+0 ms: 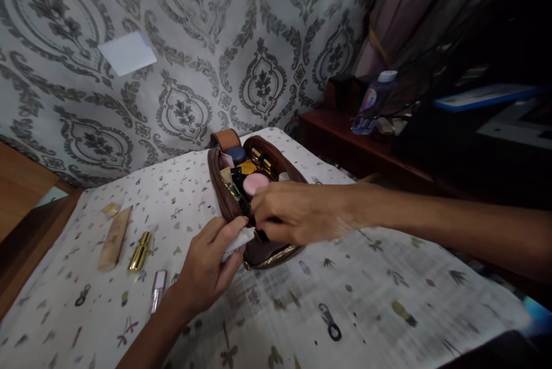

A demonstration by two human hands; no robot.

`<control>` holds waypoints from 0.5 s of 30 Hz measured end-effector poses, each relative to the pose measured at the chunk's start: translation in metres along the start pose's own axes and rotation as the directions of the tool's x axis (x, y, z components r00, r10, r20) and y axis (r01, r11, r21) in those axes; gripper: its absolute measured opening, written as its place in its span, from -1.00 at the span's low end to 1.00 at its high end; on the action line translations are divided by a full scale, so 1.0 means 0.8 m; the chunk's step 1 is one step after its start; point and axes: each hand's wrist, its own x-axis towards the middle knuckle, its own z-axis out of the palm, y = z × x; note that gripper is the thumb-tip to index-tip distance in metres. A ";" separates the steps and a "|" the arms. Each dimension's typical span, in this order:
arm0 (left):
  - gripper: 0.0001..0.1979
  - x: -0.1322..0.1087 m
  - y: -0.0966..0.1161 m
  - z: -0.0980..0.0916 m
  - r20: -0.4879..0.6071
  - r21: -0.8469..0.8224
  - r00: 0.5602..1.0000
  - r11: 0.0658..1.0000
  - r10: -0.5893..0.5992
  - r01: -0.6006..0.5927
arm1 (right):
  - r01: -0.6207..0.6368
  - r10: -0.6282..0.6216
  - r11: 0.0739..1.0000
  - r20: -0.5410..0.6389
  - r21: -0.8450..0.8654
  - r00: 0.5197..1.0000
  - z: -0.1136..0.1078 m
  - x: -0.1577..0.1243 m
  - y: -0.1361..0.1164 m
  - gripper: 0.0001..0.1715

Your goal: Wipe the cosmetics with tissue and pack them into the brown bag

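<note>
An open brown cosmetic pouch (224,188) lies in the middle of a patterned cloth (345,300), packed with several small items, among them a pink round compact (255,183) and a dark blue lid (236,154). My left hand (207,268) is curled round a white object (239,241) at the pouch's near end. My right hand (293,212) reaches across from the right, fingers pinched together at the pouch's opening; what they hold is hidden.
Left of the pouch lie a beige tube (114,238), a gold lipstick (140,252) and a clear pink-tinted tube (158,290). A dark wooden side table (345,139) at the right carries a plastic bottle (373,102). A patterned wall rises behind.
</note>
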 end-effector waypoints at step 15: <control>-0.67 0.006 0.005 -0.002 -0.026 -0.042 1.000 0.999 -0.009 0.008 | -0.186 0.237 0.965 -0.312 0.185 0.920 0.017 0.070 0.013 -0.62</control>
